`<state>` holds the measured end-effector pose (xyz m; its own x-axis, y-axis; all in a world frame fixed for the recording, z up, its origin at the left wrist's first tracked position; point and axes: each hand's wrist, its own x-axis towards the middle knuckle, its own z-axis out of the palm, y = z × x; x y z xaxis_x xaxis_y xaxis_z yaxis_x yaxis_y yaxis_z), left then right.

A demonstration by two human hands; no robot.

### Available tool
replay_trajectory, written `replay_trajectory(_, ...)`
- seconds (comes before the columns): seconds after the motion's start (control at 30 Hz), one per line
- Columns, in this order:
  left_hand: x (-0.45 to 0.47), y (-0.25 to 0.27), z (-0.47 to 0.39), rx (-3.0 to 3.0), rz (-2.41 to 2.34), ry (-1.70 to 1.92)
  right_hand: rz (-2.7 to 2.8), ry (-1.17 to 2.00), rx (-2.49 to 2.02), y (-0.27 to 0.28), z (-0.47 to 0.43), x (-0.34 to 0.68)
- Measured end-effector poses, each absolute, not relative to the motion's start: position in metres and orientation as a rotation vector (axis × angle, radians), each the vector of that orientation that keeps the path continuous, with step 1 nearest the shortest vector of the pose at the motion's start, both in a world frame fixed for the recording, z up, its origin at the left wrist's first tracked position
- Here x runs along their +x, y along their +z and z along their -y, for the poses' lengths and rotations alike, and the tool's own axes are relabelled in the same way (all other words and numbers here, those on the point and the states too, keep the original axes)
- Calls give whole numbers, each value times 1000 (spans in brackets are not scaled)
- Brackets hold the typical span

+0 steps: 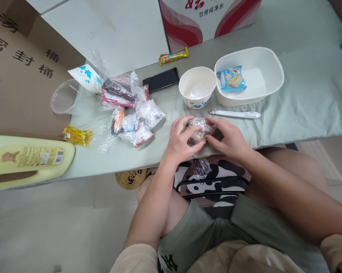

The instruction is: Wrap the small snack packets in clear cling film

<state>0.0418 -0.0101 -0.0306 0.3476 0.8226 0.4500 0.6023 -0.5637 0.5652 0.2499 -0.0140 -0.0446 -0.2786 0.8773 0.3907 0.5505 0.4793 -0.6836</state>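
Observation:
My left hand (185,138) and my right hand (226,136) are closed around a small bundle wrapped in crinkled clear plastic film (199,129) at the table's front edge. Glare on the film hides what is inside. Just beyond my fingers stands a white paper cup (197,89) with blue leaf prints. A slim white box cutter (236,114) lies to the right of the cup, its metal tip pointing left. Behind it, a white plastic basin (264,76) holds a blue snack packet (232,79). Loose clear film (201,167) hangs below the edge near my lap.
Several film-wrapped snacks (139,121) are heaped left of my hands. A phone (161,80) and a yellow snack stick (173,56) lie behind. At left are a clear round tub (65,96), yellow packets (77,135), a pale yellow jug (31,157) and a cardboard box (20,79).

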Motion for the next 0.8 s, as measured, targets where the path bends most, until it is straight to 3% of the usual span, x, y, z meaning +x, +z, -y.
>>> replay_trajectory(0.2, 43, -27, 11, 2106, -1371, 1221, 1965, 548, -1208, -44, 13, 249)
replay_trajectory(0.57, 38, -28, -1, 863, -1287, 1340, 1899, 602, -1203, -39, 11, 252)
replay_trajectory(0.8, 30, -33, -7, 526, -1385, 1404, 1810, 647, -1208, -37, 8, 258)
